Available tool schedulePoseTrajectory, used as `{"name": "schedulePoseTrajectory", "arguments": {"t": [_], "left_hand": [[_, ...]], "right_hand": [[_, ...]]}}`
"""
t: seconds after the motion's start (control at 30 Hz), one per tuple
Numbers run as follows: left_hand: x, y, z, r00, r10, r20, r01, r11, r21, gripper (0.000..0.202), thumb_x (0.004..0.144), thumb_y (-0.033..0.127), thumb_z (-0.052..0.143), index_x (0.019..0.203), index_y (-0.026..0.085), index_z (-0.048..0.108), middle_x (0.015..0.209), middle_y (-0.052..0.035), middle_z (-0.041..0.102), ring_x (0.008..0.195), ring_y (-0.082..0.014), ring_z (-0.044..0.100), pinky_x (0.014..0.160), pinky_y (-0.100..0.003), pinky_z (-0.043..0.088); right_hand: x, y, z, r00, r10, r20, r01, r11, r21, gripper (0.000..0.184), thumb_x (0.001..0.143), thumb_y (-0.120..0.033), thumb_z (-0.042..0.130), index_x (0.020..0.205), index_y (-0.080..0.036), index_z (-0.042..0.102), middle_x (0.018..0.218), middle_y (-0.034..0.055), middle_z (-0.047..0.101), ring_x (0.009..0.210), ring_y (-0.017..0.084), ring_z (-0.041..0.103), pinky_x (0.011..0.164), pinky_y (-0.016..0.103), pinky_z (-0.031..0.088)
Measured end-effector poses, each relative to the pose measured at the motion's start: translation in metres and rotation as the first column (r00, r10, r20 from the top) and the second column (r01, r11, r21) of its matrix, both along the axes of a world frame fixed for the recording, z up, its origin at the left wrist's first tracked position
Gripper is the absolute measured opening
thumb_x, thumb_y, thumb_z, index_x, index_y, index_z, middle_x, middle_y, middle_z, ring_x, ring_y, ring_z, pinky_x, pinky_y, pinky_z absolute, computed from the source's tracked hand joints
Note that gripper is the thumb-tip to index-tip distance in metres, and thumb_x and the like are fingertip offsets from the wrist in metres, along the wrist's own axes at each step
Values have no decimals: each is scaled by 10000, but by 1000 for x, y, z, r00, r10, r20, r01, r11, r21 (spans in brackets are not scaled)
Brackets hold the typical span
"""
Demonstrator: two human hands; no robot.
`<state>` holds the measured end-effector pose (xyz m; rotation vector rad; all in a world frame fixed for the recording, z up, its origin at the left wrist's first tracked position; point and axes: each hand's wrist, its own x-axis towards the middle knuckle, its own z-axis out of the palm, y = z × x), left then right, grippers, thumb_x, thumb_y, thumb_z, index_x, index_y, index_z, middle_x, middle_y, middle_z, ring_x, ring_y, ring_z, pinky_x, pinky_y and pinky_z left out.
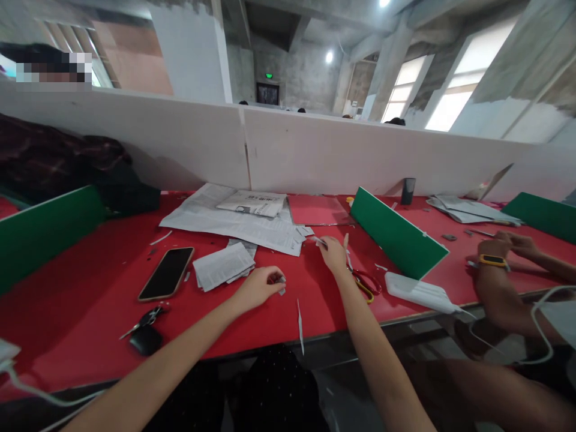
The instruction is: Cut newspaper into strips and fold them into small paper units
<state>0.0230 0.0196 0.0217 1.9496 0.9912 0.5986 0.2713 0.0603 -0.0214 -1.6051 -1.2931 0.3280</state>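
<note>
My left hand (260, 288) is closed in a pinch on a small newspaper scrap (282, 292), low over the red table. Farther forward, my right hand (333, 255) pinches a thin paper piece (318, 240) beside the corner of the spread newspaper (229, 222); one of its fingers points up. Scissors (369, 285) with red and yellow handles lie just right of my right wrist, partly hidden. A narrow paper strip (300, 327) rests between my forearms at the table edge. Left of my left hand are cut newspaper pieces (222, 267) in a loose stack.
A phone (166, 273) and keys with a black fob (146, 337) lie at left. Behind are a red folder (319, 210) and white partition (315, 150). Green dividers (396, 234) flank the place. At right are a white power strip (420, 292) and another person's hands (501, 249).
</note>
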Motion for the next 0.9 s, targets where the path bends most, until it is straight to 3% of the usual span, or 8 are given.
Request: {"name": "schedulePoseTrajectory", "arguments": {"t": [0.1,0.2,0.33,0.5,0.67,0.8,0.9], "left_hand": [[-3,4,-3,1000,7,-14,-7,1000,0,153,696,252,543,788,163,626,741,-48,678,692,-180,618,661,-279,456],[-6,12,-11,999,22,-42,-21,999,27,163,686,237,542,780,153,646,754,-64,681,681,-184,617,650,-280,458],[-5,19,-22,994,85,-66,-81,995,56,201,682,239,552,828,145,653,760,-64,672,634,-174,608,610,-274,459],[14,24,-26,992,108,-67,-95,981,167,262,639,192,630,899,165,641,836,-52,670,721,-176,604,679,-279,464],[26,46,-30,989,124,-75,-104,968,228,347,689,155,596,1034,187,605,971,-69,663,853,-199,606,776,-308,454],[15,63,-32,988,117,-101,-88,963,256,484,694,117,577,1172,177,533,1073,-89,636,955,-220,586,875,-347,418],[7,62,-28,986,147,-78,-113,934,339,411,736,143,540,1147,149,550,1168,-113,585,1092,-233,516,964,-369,354]], "right_hand": [[3,1,6,962,31,-272,12,988,155,239,766,-395,517,858,-188,594,943,35,642,940,176,542,999,414,266],[9,6,6,846,59,-530,80,969,234,327,781,-450,433,922,-179,551,957,42,635,893,160,572,853,336,422],[15,17,-1,671,93,-735,113,967,226,298,740,-416,462,904,-177,533,922,43,649,856,152,605,769,304,475],[17,25,-9,508,89,-857,91,983,157,226,728,-384,476,788,-178,548,756,37,661,775,176,629,679,319,508],[20,25,-14,454,54,-889,79,992,100,116,710,-302,463,693,-196,508,626,-7,625,670,154,620,644,285,512],[22,24,-15,462,27,-886,56,997,60,92,716,-277,429,660,-212,464,580,-28,594,629,144,607,630,270,512],[17,22,-11,483,45,-875,-32,999,33,112,736,-267,415,652,-214,467,596,-8,607,644,158,612,646,292,514]]}}
